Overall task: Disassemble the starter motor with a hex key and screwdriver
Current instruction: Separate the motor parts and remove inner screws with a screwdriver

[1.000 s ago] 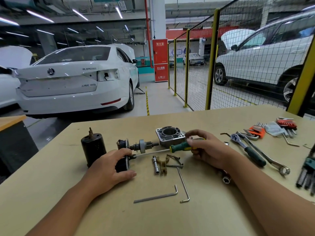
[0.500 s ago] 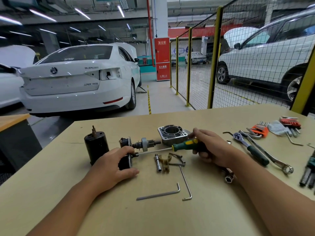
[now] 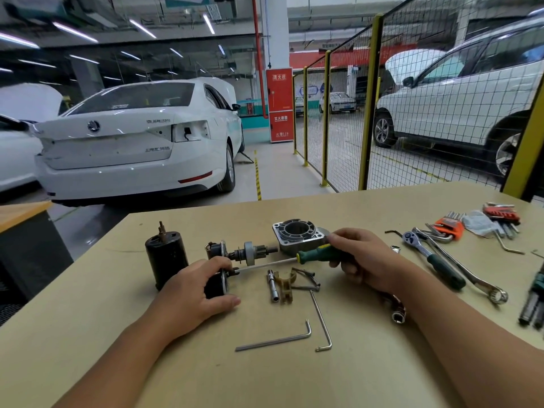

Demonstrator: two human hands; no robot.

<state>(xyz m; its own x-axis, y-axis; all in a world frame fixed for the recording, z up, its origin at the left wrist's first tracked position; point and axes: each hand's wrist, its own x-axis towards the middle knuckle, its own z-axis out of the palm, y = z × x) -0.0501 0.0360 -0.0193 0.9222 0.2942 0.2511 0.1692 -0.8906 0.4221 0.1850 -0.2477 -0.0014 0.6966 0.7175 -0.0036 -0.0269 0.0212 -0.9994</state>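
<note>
Screwdriver (image 3: 312,255) in right hand (image 3: 363,260)

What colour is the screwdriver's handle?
Green with yellow, on the screwdriver in the head view.

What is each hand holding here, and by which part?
The right hand grips the green-handled screwdriver by its handle. The left hand grips the dark round starter motor part around its body, at the screwdriver's tip.

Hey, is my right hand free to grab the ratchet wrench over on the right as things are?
Probably not yet. Your right hand grips the green-handled screwdriver, so you'd have to put that down first. The ratchet wrench itself lies uncovered on the table just to the right of that hand, with nothing between them.
</note>
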